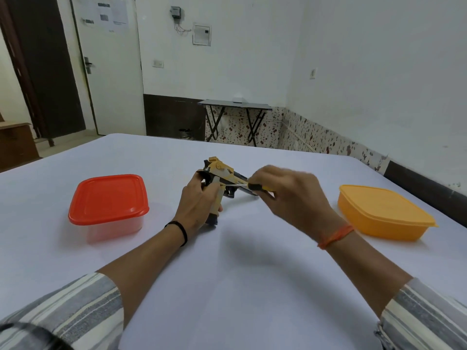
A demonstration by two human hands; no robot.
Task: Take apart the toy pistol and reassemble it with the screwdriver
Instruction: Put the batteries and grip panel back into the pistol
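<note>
A yellow and black toy pistol (pixel 219 173) stands at the middle of the white table (pixel 227 261), grip down and barrel pointing right. My left hand (pixel 195 202) grips its handle from the left. My right hand (pixel 288 198) holds a screwdriver (pixel 255 186) with a black and yellow handle. The thin shaft points left and its tip touches the side of the pistol's grip.
A clear box with a red lid (pixel 108 198) sits on the table to the left. A closed orange box (pixel 381 212) sits to the right. A small folding table (pixel 235 106) stands by the far wall.
</note>
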